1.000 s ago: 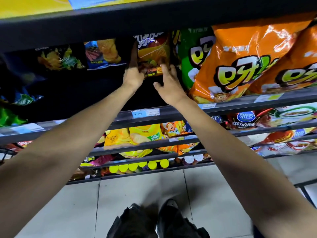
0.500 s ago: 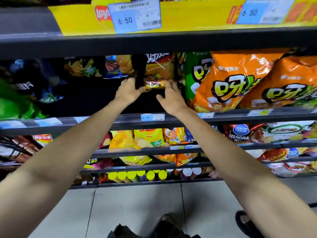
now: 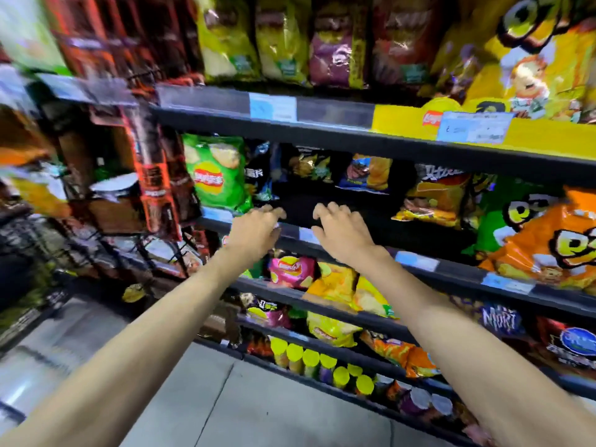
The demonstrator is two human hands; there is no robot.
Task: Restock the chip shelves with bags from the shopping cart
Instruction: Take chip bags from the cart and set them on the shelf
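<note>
Chip shelves (image 3: 338, 137) mostly full; dark gap at centre, beside the green bag (image 3: 216, 175) at 10 o'clock. Orange-brown bag (image 3: 435, 201) stands at 3 o'clock. Left hand (image 3: 254, 232), right hand (image 3: 342, 232): fingers loosely curled, empty. Cart not visible; restocking unfinished, judging by gap.

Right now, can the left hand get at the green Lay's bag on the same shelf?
Probably yes. The left hand is empty at the shelf edge, just below and right of the green Lay's bag, and nothing stands between them.
</note>
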